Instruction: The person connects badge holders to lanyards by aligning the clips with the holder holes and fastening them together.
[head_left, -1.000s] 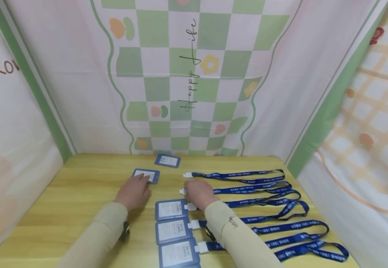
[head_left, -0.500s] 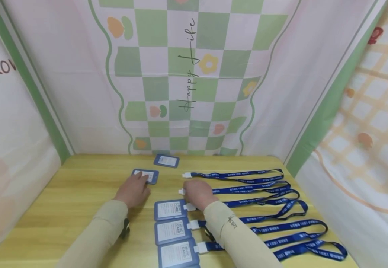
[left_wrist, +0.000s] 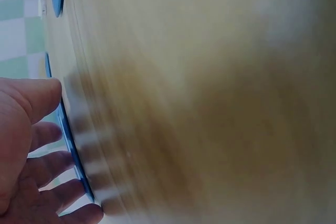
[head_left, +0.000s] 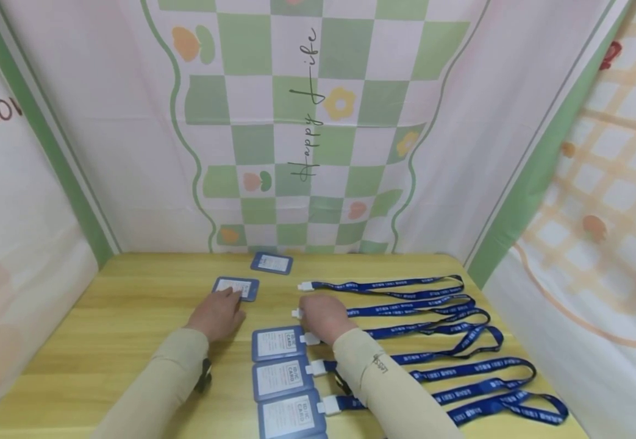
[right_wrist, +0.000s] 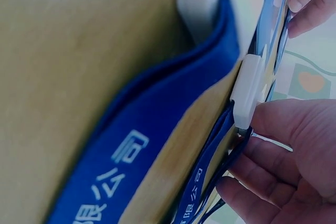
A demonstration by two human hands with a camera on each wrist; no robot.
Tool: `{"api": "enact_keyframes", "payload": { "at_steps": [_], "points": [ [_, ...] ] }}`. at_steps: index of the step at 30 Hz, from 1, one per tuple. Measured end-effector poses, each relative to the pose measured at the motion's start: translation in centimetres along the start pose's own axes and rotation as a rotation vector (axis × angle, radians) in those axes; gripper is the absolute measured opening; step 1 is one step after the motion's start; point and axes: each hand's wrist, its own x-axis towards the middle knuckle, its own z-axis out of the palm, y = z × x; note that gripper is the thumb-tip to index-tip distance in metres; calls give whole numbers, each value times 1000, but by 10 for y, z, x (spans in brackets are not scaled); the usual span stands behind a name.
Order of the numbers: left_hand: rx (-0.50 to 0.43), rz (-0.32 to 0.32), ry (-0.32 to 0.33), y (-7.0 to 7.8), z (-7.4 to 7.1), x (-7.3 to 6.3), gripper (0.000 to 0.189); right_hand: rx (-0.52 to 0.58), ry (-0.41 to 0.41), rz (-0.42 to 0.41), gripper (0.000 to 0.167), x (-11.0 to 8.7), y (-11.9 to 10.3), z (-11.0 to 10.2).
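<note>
My left hand (head_left: 216,314) rests its fingers on a blue-rimmed card holder (head_left: 250,289) lying flat at the back left of the table. The left wrist view shows the thumb and spread fingers along that card holder's thin edge (left_wrist: 76,161). My right hand (head_left: 325,318) holds a blue lanyard (head_left: 383,311) just behind its white clip (head_left: 297,313). In the right wrist view the lanyard's strap (right_wrist: 235,155) passes between thumb and curled fingers. Another lanyard's white clip (right_wrist: 248,92) stands close to the thumb.
Another card holder (head_left: 272,263) lies loose near the back edge. Several badges, such as one card holder (head_left: 279,342) clipped to its lanyard, are lined up at the front centre. A further lanyard (head_left: 389,285) lies behind my right hand. A patterned curtain (head_left: 345,171) hangs behind the table.
Both hands stay almost where they were. The head view has shifted slightly, and the left fingers' card holder sits a touch further left.
</note>
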Motion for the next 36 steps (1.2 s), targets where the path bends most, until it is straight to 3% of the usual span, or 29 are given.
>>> {"api": "enact_keyframes", "payload": {
  "at_steps": [36],
  "points": [
    [50,53,49,5,7,-10,45,-10,9,-6,6,1,1,2]
  ]
}}
